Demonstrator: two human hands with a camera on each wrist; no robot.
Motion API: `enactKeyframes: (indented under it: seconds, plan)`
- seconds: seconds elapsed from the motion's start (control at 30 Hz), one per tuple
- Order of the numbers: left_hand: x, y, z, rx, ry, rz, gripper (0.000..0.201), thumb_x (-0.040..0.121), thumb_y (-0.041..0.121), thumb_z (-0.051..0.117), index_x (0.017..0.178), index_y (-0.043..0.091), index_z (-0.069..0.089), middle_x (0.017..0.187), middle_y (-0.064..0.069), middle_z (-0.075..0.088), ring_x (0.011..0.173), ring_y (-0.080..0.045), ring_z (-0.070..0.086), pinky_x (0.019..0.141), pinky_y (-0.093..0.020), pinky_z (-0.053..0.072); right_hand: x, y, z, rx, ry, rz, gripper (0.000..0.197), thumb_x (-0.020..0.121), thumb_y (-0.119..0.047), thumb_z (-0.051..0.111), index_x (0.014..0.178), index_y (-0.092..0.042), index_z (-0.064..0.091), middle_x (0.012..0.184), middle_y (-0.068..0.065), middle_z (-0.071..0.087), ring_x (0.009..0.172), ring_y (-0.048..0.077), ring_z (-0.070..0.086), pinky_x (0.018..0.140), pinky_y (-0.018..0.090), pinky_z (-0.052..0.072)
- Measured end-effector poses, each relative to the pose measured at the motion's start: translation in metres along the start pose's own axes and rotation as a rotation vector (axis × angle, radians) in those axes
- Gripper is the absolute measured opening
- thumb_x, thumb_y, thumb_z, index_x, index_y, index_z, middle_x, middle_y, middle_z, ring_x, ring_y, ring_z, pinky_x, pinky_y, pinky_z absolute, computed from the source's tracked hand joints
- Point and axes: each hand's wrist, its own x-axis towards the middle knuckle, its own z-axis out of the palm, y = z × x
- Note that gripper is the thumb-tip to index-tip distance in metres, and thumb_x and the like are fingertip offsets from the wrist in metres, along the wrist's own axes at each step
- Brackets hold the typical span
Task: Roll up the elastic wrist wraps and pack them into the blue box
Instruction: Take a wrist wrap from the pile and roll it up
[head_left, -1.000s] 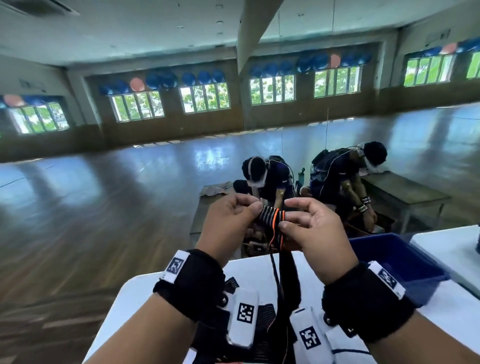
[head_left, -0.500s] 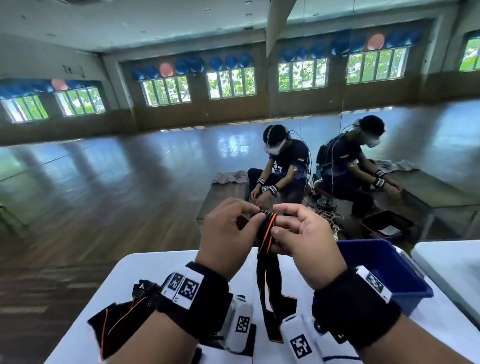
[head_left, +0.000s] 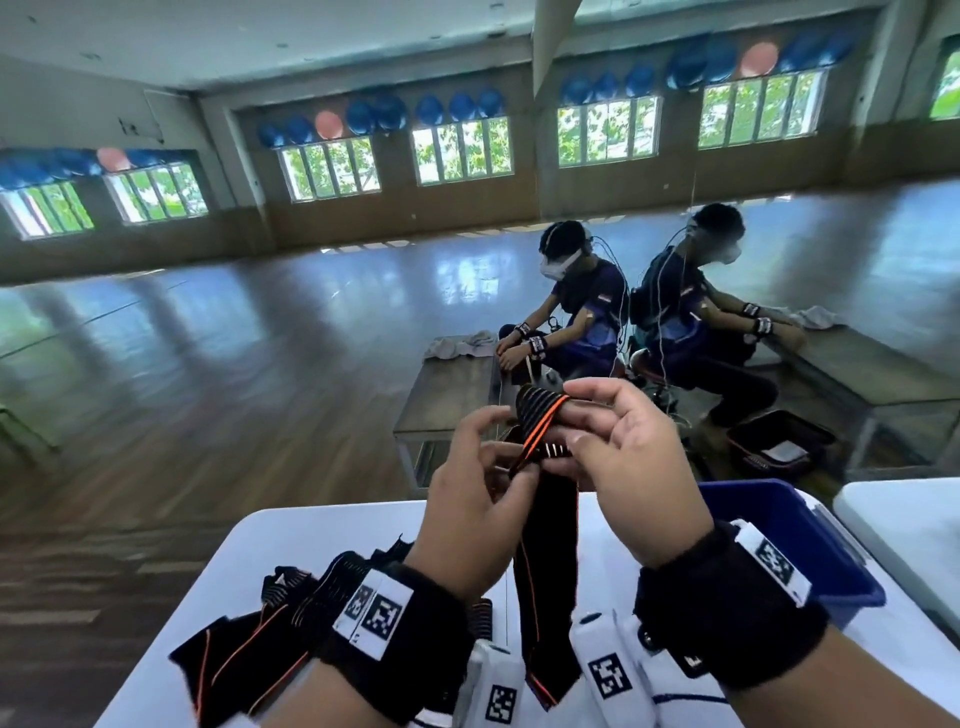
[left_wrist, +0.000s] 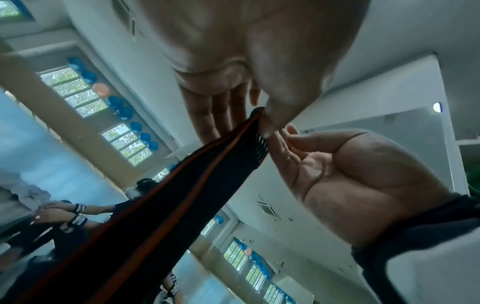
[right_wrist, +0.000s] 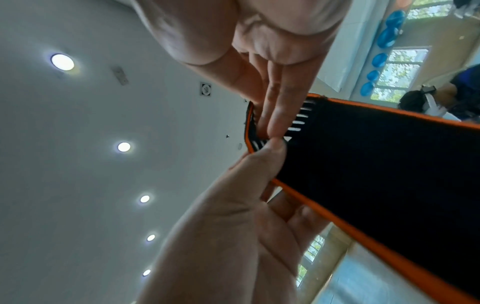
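Both hands are raised above the white table (head_left: 291, 540), working one black wrist wrap (head_left: 548, 525) with orange edging. The left hand (head_left: 470, 514) is pinching its top end with thumb and fingers; the right hand (head_left: 631, 467) is gripping the folded top, fingers curled over it. The strap's tail is hanging toward the table's near edge, possibly touching it. More wraps (head_left: 249, 644) are lying by the near left corner. The blue box (head_left: 789, 525) is sitting at the right edge.

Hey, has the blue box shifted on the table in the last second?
No. The blue box sits at the same far right corner of the white table; only the camera view has swung.
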Motion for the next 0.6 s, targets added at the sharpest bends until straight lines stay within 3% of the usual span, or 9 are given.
enactKeyframes:
  seconds: [0.1, 0.17, 0.27, 0.33, 0.4, 0.5, 0.6]
  plan:
    - [0.008, 0.0, 0.003, -0.175, 0.099, -0.016, 0.033, 0.091, 0.019, 0.063, 0.113, 0.037, 0.047, 0.083, -0.008, 0.075, 0.073, -0.037, 0.069, 0.068, -0.058, 0.054, 0.008, 0.0, -0.005, -0.116, 0.002, -0.086, 0.034, 0.091, 0.015, 0.052, 0.103, -0.015, 0.062, 0.099, 0.005, 0.075, 0.092, 0.017, 0.074, 0.067, 0.028, 0.059]
    - [0.013, 0.0, 0.004, -0.212, 0.147, -0.022, 0.025, 0.092, 0.022, 0.062, 0.108, 0.034, 0.047, 0.077, -0.011, 0.073, 0.068, -0.041, 0.065, 0.064, -0.063, 0.051, 0.008, 0.004, -0.009, -0.22, 0.016, -0.135, 0.034, 0.086, 0.014, 0.06, 0.096, -0.018, 0.067, 0.099, 0.0, 0.074, 0.093, 0.012, 0.072, 0.071, 0.028, 0.059]
    - [0.019, 0.0, 0.007, -0.25, 0.203, -0.046, 0.014, 0.095, 0.019, 0.056, 0.103, 0.03, 0.049, 0.076, -0.009, 0.07, 0.067, -0.031, 0.065, 0.066, -0.059, 0.051, 0.0, 0.014, -0.014, -0.512, 0.051, -0.197, 0.036, 0.079, 0.002, 0.073, 0.093, -0.031, 0.07, 0.113, -0.012, 0.061, 0.1, 0.0, 0.06, 0.075, 0.015, 0.051]
    - [0.021, -0.004, 0.009, -0.288, 0.206, -0.064, 0.014, 0.099, 0.011, 0.052, 0.1, 0.026, 0.051, 0.078, -0.007, 0.069, 0.07, -0.024, 0.065, 0.067, -0.053, 0.052, -0.004, 0.024, -0.02, -0.567, 0.074, -0.175, 0.03, 0.081, -0.009, 0.075, 0.095, -0.035, 0.069, 0.116, -0.011, 0.056, 0.103, -0.003, 0.058, 0.077, 0.012, 0.049]
    - [0.021, -0.01, 0.012, -0.321, 0.181, -0.09, 0.019, 0.101, 0.004, 0.049, 0.099, 0.022, 0.052, 0.081, -0.003, 0.069, 0.074, -0.02, 0.065, 0.069, -0.045, 0.052, -0.008, 0.034, -0.025, -0.493, 0.055, -0.114, 0.026, 0.085, -0.013, 0.074, 0.1, -0.033, 0.068, 0.108, -0.007, 0.063, 0.097, 0.002, 0.064, 0.079, 0.018, 0.052]
    - [0.019, -0.019, 0.019, -0.347, 0.171, -0.142, 0.022, 0.102, 0.0, 0.046, 0.099, 0.02, 0.054, 0.09, -0.01, 0.068, 0.081, -0.018, 0.065, 0.076, -0.039, 0.053, -0.01, 0.048, -0.022, -0.24, 0.004, 0.036, 0.027, 0.092, -0.011, 0.065, 0.112, -0.028, 0.058, 0.097, 0.006, 0.072, 0.088, 0.02, 0.071, 0.078, 0.039, 0.057]
    - [0.014, -0.024, 0.028, -0.374, 0.173, -0.194, 0.018, 0.102, 0.007, 0.045, 0.1, 0.021, 0.057, 0.099, -0.013, 0.068, 0.089, -0.02, 0.065, 0.085, -0.044, 0.054, -0.015, 0.058, -0.018, -0.174, 0.026, 0.062, 0.032, 0.098, -0.003, 0.054, 0.119, -0.026, 0.047, 0.096, 0.009, 0.074, 0.09, 0.022, 0.071, 0.076, 0.037, 0.056]
